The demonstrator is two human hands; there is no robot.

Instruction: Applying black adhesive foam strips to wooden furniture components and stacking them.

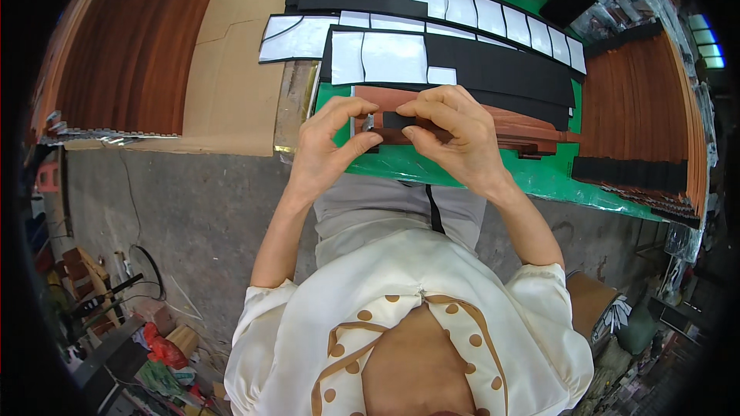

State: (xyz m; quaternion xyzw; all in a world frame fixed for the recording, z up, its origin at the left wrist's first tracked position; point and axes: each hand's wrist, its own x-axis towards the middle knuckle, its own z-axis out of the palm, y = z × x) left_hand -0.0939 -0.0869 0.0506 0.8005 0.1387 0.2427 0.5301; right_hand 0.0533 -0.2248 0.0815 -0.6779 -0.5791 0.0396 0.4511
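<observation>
Right hand covers middle of brown strip; small black piece mostly hidden between fingertips

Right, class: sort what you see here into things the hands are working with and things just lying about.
In use:
- left hand and right hand, both pinching a small black strip
- brown wooden piece beneath it
- green mat

Lying about:
- black sheets with white patches
- stacked brown slats
- cardboard
- floor clutter

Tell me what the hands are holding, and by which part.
Both hands, left and right, pinch a small black strip by its ends, above a brown wooden slat.
</observation>
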